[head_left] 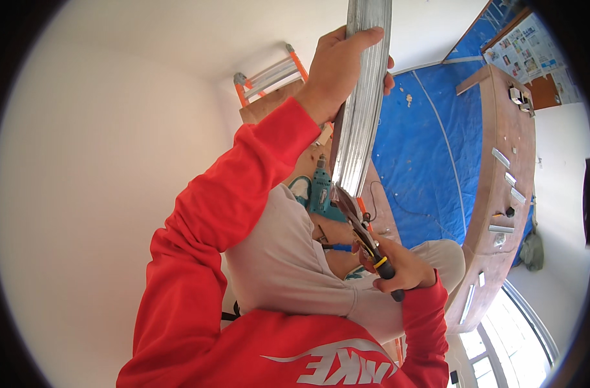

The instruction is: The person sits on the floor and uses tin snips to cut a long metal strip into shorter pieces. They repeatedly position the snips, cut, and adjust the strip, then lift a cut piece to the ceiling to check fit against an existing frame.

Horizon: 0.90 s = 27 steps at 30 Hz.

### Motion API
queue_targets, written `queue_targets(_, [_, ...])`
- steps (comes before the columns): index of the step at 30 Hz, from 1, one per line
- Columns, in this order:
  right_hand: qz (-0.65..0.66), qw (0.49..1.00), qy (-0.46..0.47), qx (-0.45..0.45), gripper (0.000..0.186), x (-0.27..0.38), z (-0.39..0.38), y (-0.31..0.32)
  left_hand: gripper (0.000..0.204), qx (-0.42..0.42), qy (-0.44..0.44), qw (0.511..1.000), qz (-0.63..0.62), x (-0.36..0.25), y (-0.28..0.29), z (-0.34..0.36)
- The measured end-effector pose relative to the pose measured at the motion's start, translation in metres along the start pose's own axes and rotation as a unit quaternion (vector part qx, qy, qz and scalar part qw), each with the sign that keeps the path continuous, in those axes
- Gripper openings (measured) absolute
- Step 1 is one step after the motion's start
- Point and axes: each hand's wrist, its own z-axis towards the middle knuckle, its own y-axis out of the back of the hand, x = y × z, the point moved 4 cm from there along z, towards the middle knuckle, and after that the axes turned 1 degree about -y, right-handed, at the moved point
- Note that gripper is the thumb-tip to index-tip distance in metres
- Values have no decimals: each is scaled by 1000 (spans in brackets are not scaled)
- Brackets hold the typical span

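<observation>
My left hand (pixel 333 74) is wrapped round a long, ribbed, silvery metal channel (pixel 361 132), which slants up and away from me past the top of the view. My right hand (pixel 408 264) holds a pair of tin snips (pixel 354 215) by black handles with yellow bands. The jaws of the snips meet the near end of the channel; whether they bite into it I cannot tell. A teal power drill (pixel 321 187) lies on the wooden surface just below that end, left of the snips. My grey-trousered knees are bent under my hands.
An orange-railed ladder (pixel 272 79) stands by the white wall behind my left hand. Blue sheeting (pixel 430 129) covers the floor to the right. Beyond it runs a long wooden board (pixel 502 168) bearing several short metal pieces. A cable (pixel 398 208) trails near the snips.
</observation>
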Motion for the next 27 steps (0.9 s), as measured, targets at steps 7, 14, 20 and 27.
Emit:
queue_targets(7, [57,993,-55,88,75,-3,-10,1,34,-21,-20,998,59,-5,-11,-6])
queue_targets(14, [3,998,-49,51,73,-1,-16,9,33,-44,2,984,170,0,-19,-10])
queue_targets(20, [147,977,-31,151,72,-13,-14,3,51,79,105,989,-72,15,-25,-8])
queue_targets(27, [92,993,-57,40,62,-15,-17,2,34,14,-2,999,-52,7,-14,3])
